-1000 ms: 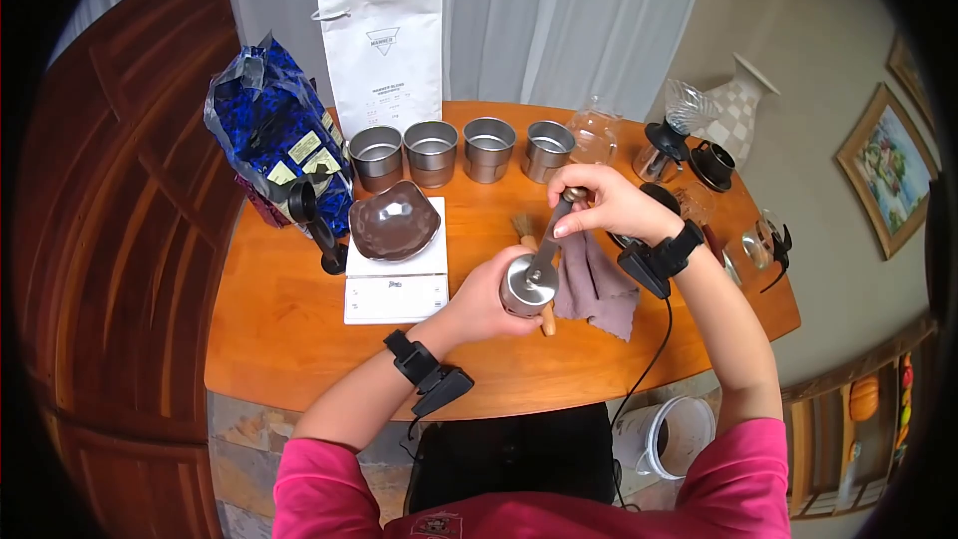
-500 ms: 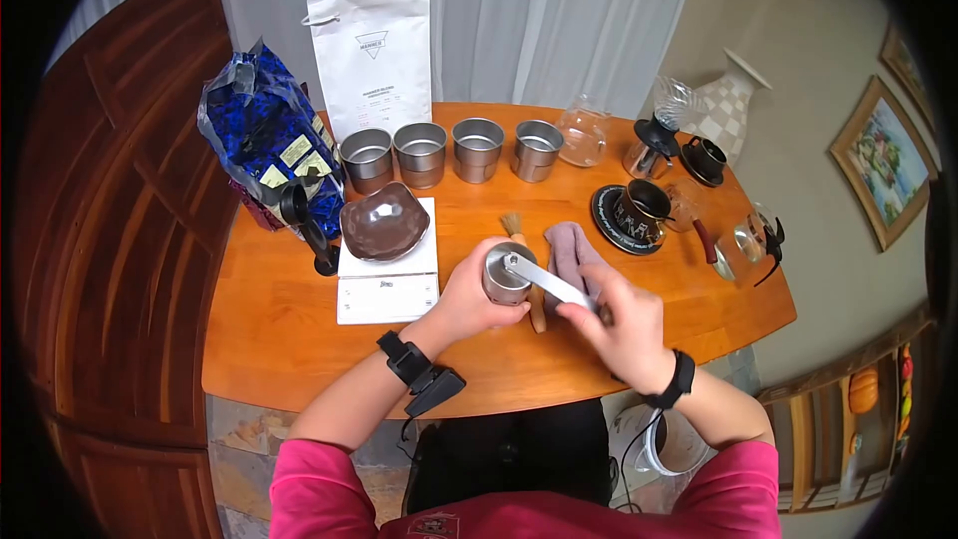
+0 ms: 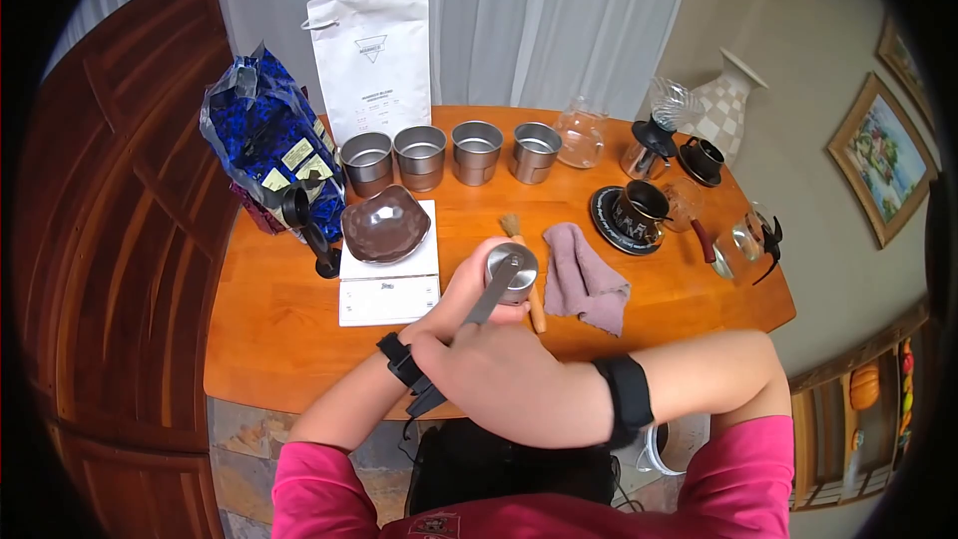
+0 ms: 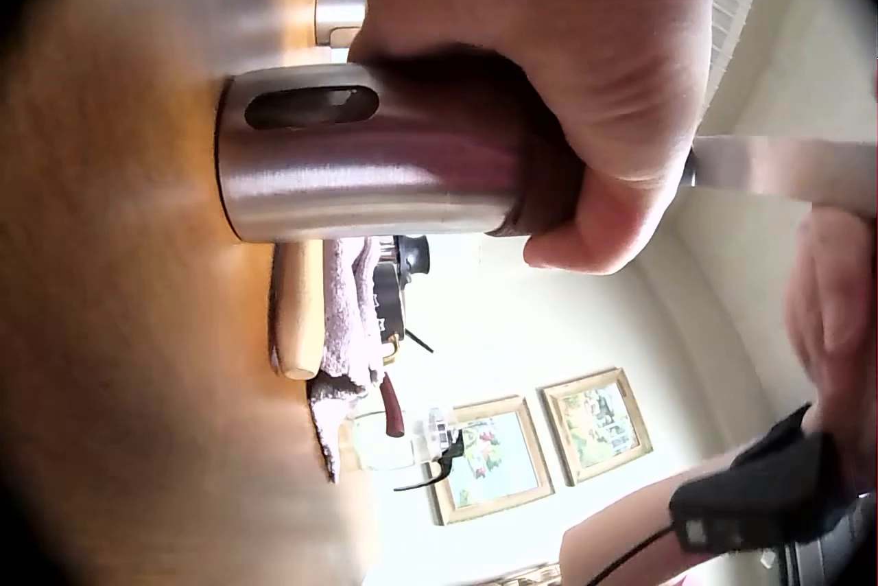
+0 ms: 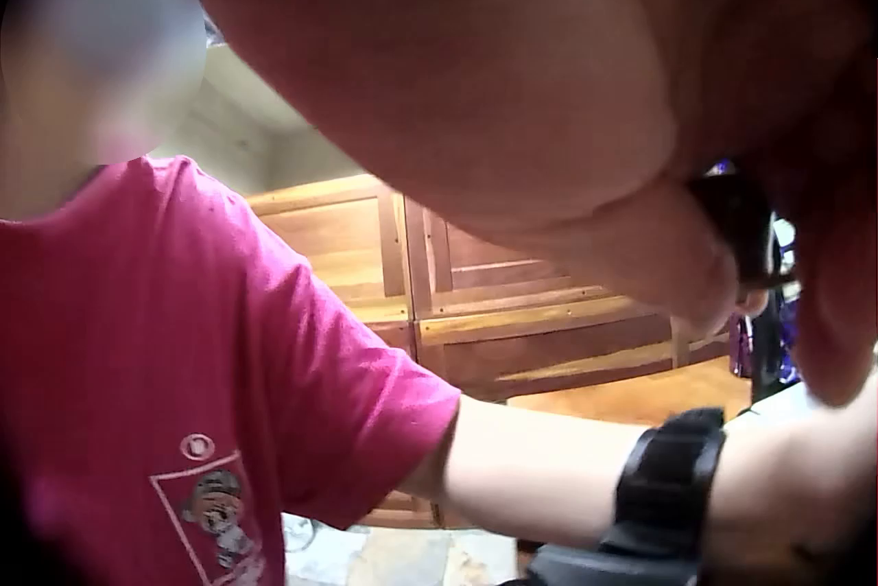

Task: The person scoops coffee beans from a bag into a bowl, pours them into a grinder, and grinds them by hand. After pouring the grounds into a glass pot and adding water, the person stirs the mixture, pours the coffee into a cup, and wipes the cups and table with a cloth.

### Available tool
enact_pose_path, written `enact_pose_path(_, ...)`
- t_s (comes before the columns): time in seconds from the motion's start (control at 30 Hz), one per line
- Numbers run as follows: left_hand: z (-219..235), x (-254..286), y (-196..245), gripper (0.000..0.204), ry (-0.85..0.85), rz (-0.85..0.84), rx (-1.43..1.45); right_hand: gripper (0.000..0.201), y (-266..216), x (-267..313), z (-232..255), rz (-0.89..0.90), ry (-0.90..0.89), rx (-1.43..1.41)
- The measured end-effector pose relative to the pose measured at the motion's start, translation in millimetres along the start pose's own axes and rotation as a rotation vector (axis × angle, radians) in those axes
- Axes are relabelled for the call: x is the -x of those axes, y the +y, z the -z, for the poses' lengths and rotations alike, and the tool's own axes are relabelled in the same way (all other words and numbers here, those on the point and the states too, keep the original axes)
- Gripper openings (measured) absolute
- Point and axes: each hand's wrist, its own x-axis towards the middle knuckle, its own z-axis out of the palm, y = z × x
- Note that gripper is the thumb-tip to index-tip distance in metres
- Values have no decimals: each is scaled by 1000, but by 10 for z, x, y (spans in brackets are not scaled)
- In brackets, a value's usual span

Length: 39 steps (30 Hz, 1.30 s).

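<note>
In the head view, my left hand [image 3: 462, 291] grips a steel hand coffee grinder [image 3: 513, 282] by its body. The left wrist view shows the grinder's brushed cylinder [image 4: 371, 174], with a slot-shaped window, and its base close over the wooden table. My right hand [image 3: 514, 379] holds the outer end of the crank handle [image 3: 491, 294], which points toward my body; the knob is hidden under the fingers. Just beyond the grinder lies a wooden-handled brush [image 3: 539, 307], and right of that a mauve cloth [image 3: 587, 279].
Left of the hands, a brown dish [image 3: 386, 225] sits on a white scale [image 3: 389, 299]. Several steel cups [image 3: 476, 153] line the back before a white bag [image 3: 374, 60]. A black cup [image 3: 641, 205] on a saucer and a glass pot [image 3: 740, 245] stand at right.
My right hand has swung the crank from far side, through the right, to the near left, crossing in front of my left forearm. The left hand keeps holding the grinder.
</note>
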Motion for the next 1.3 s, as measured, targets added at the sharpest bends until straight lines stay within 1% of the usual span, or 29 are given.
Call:
enact_pose_path(0.03, -15, 7, 39, 61, 12, -51, -40, 21, 62, -111, -58, 59, -10, 1)
enact_pose_path(0.07, -72, 40, 146, 56, 38, 5, 204, 18, 114, -229, -73, 120, -20, 2)
enact_pose_path(0.1, -93, 58, 195, 54, 51, 32, 291, 16, 179, -351, -47, 152, -12, 36)
enact_pose_path(0.13, -123, 73, 227, 52, 36, 60, 295, 15, 222, -468, -17, 168, 44, 33)
enact_pose_path(0.2, -110, 70, 211, 48, -38, 103, 188, 14, 477, -704, -276, 117, -138, 170)
enact_pose_path(0.27, 6, 57, 130, 44, -134, 184, 68, 14, 396, -863, 69, 147, -294, 183)
enact_pose_path(0.3, 58, 34, 42, 42, -187, 275, 31, 14, 382, -922, 198, 160, -376, 189)
enact_pose_path(0.33, 85, 12, -6, 40, -242, 402, 14, 15, 428, -960, 214, 145, -380, 185)
enact_pose_path(0.37, 112, -10, -35, 38, -273, 456, -17, 16, 472, -991, 225, 129, -383, 183)
enact_pose_path(0.4, 112, -18, -52, 36, -256, 315, -116, 16, 511, -1027, 248, 115, -385, 182)
enact_pose_path(0.43, -17, 42, 0, 27, -15, -83, -248, 19, 522, -1079, 297, -14, -412, 265)
enact_pose_path(0.47, 27, -4, 86, 40, -98, -197, -408, 19, 603, -1110, 317, -69, -388, 269)
enact_pose_path(0.53, -22, 48, 117, 55, -30, -51, -126, 20, 878, -1116, 321, -176, -337, 273)
enact_pose_path(0.57, -22, 54, 193, 68, -56, 71, -64, 20, 1031, -1101, 361, -266, -345, 265)
enact_pose_path(0.6, -11, 60, 171, 68, -41, 53, -82, 20, 1200, -1052, 392, -358, -352, 254)
enact_pose_path(0.67, -4, 48, 121, 68, -11, 14, -114, 21, 1601, -875, 430, -348, -343, 301)
enact_pose_path(0.7, 17, 30, 174, 71, -69, 198, 22, 21, 1760, -722, 433, -315, -283, 177)
enact_pose_path(0.73, 15, 35, 147, 71, -72, 156, -11, 21, 1872, -587, 456, -281, -223, 54)
enact_pose_path(0.8, 22, 8, 76, 71, -76, 64, -79, 19, 1811, -349, 560, -284, -181, -168)
enact_pose_path(0.83, 23, 8, 61, 72, -93, 54, -71, 14, 1859, -266, 580, -212, -189, -343)
enact_pose_path(0.93, 27, -11, 59, 72, -133, 35, -57, 14, 1925, -126, 628, -74, -204, -633)
enact_pose_path(0.97, 23, -9, 70, 71, -135, 39, -56, 23, 1906, -113, 645, -131, -232, -637)
enact_pose_path(1.0, 25, -7, 74, 71, -136, 42, -55, 24, 1885, -114, 641, -139, -211, -581)
enact_pose_path(1.07, 42, 5, 64, 70, -110, 106, 3, 28, 1850, -110, 596, -155, -174, -475)
enact_pose_path(1.1, 48, 12, 58, 69, -99, 138, 32, 30, 1887, -87, 544, -159, -122, -485)
enact_pose_path(1.2, 58, 17, 2, 67, -65, 71, 8, 32, 1857, 60, 501, -199, -38, -436)
enact_pose_path(1.23, 52, 16, 6, 67, -59, 47, -19, 34, 1829, 129, 490, -182, 15, -351)
enact_pose_path(1.3, 29, 15, 27, 66, -48, 0, -70, 33, 1707, 264, 503, -244, 66, -325)
